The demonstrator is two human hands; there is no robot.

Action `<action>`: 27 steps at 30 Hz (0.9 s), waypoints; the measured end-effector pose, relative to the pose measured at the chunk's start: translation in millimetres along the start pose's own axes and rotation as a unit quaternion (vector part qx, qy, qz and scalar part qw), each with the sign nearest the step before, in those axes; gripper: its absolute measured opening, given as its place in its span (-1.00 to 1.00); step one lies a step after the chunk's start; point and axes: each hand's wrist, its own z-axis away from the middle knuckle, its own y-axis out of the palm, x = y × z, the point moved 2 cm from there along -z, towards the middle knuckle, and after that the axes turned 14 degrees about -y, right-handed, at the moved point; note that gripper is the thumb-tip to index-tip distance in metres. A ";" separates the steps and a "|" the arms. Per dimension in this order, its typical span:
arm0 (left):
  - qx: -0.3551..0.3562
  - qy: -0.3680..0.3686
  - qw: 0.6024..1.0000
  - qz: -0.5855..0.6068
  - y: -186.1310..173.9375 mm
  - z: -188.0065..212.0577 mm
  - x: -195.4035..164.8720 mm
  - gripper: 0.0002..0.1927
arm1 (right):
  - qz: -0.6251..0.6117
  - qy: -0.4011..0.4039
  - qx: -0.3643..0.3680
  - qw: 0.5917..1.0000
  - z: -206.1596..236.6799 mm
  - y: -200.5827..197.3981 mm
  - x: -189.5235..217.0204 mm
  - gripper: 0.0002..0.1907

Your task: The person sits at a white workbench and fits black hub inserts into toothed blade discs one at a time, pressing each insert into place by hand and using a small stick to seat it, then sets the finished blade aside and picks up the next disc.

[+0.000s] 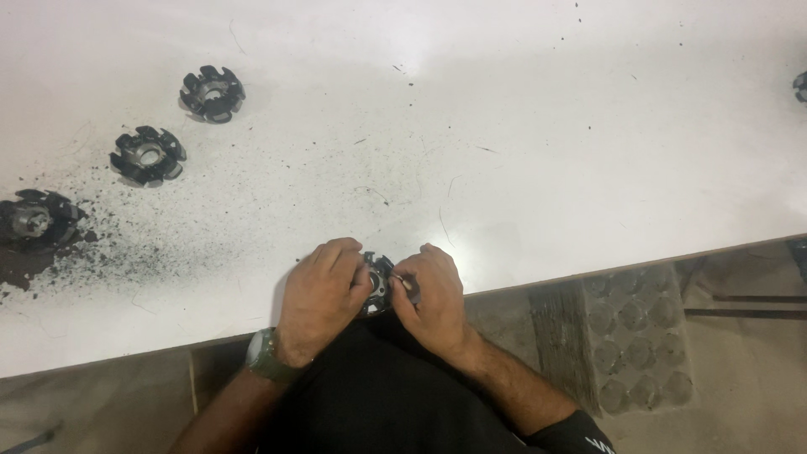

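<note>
My left hand [324, 290] and my right hand [433, 294] are together at the near edge of the white table [521, 143], both gripping one dark round slotted metal part [378, 282] between them. The part is mostly hidden by my fingers; only its centre and some teeth show. My right fingers pinch at its right side, where a small pale piece shows. A green watch [262, 353] is on my left wrist.
Three more dark slotted round parts lie on the table's left: one at the far left [34, 220], one [148, 155] beyond it, one [212, 92] farther back. Black grit is scattered around them. Another dark part [800, 86] peeks at the right edge. A moulded tray [639, 340] lies on the floor.
</note>
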 end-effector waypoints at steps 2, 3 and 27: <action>0.017 -0.034 0.999 0.017 -4.3 -1.0 0.9 -0.88 | 0.001 -0.001 -0.002 1.000 0.2 -1.6 -0.3 -0.84; -0.003 0.003 1.000 0.009 -7.5 -1.2 -0.9 -0.82 | 0.000 0.001 -0.004 1.000 0.2 -2.5 -0.3 -0.84; 0.001 0.135 0.989 -0.057 -24.9 -8.4 -2.2 -0.77 | 0.000 0.009 0.010 1.000 -7.6 -5.4 -3.3 -0.83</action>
